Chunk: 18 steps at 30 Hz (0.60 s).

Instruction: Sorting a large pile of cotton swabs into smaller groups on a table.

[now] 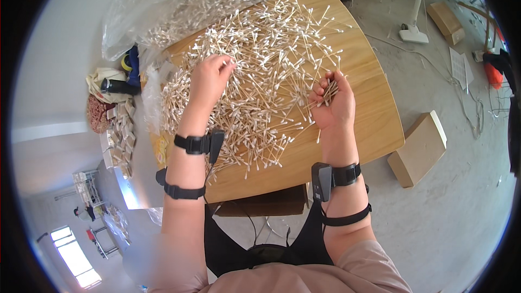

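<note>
A wide heap of loose cotton swabs [255,92] with white tips and pale sticks covers much of the wooden table [374,114]. At the heap's upper left, my left hand [210,78] has its thumb and fingers pinched together among the swabs. White tips show at those fingertips, but whether one is in the pinch I cannot make out. Over the heap's right edge, my right hand [337,106] is turned palm up, fingers curled round a small bunch of cotton swabs [329,93]. Black straps with small devices circle both forearms.
Behind the heap lies a large clear plastic bag [190,16] full of swabs. Left of the table are stacked small boxes [120,135], a dark bottle [119,87] and cloth. An open cardboard box [419,149] stands on the floor at right, near cables and a white-headed floor tool [413,33].
</note>
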Each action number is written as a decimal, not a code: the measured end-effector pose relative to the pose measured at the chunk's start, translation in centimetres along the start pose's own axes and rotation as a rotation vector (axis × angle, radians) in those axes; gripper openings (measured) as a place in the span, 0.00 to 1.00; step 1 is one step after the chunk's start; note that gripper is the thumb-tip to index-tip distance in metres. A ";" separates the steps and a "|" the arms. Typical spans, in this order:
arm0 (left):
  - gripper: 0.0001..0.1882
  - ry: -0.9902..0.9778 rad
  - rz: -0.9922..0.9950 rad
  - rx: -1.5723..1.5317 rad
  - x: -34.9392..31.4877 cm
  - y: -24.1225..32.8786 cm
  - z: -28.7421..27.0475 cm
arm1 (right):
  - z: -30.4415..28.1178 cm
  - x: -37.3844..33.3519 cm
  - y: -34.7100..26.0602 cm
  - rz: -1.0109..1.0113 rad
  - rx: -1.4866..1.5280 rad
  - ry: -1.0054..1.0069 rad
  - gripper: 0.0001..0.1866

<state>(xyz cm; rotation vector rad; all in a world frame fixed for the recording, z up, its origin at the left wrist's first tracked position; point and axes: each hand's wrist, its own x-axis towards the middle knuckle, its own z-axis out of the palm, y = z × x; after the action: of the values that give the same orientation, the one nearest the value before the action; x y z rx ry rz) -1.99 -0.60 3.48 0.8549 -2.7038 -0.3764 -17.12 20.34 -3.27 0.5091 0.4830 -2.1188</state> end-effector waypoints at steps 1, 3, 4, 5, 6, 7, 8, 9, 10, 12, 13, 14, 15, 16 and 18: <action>0.08 -0.148 -0.095 -0.050 -0.5 0.6 -0.6 | 0.0 0.0 0.1 0.002 -0.007 -0.004 0.11; 0.08 -0.182 -0.046 -0.108 -0.6 0.4 -0.7 | 0.0 0.1 0.1 0.004 -0.003 -0.002 0.11; 0.09 -0.217 0.003 -0.164 -0.7 0.1 -0.8 | 0.1 0.0 0.2 0.007 0.000 0.001 0.11; 0.09 -0.216 0.002 -0.162 -0.3 -0.3 -0.9 | 0.1 0.0 0.3 0.008 0.001 -0.001 0.11; 0.08 -0.114 0.039 -0.099 0.7 -0.9 -0.7 | 0.2 -0.1 0.2 0.008 -0.002 0.002 0.11; 0.08 -0.012 0.076 -0.039 1.7 -1.6 -0.3 | 0.1 -0.1 0.2 0.007 -0.008 0.007 0.11; 0.08 -0.010 0.076 -0.037 2.8 -2.3 0.1 | 0.1 -0.1 0.3 0.007 -0.008 0.005 0.11; 0.09 0.091 0.141 0.048 4.0 -3.0 0.4 | 0.1 -0.1 0.3 0.013 0.000 -0.001 0.11; 0.09 0.193 0.207 0.126 5.2 -3.7 1.2 | -0.1 -0.1 0.1 0.011 0.004 -0.005 0.11; 0.08 0.264 0.280 0.198 7.1 -5.6 1.5 | 0.1 0.1 0.6 0.016 0.001 -0.015 0.11; 0.08 0.328 0.355 0.251 7.7 -5.8 1.9 | 0.0 0.1 0.5 0.007 -0.010 -0.010 0.11; 0.08 0.328 0.356 0.249 7.9 -6.0 2.2 | 0.1 0.1 0.5 0.005 -0.010 -0.009 0.11; 0.07 0.137 0.199 0.248 8.1 -6.3 2.4 | 0.3 0.0 0.6 0.004 -0.012 -0.003 0.11; 0.07 -0.056 0.041 0.244 8.2 -6.3 2.6 | 0.4 0.0 0.6 0.003 -0.014 0.004 0.11; 0.06 -0.081 0.055 0.207 7.8 -6.5 2.3 | 0.3 0.1 0.8 0.007 -0.013 -0.001 0.11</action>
<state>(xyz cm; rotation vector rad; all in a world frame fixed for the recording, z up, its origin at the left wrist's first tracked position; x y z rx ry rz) -5.56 -10.01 0.72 0.8324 -2.8716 -0.1228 -16.58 19.64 -3.18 0.5021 0.4934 -2.1074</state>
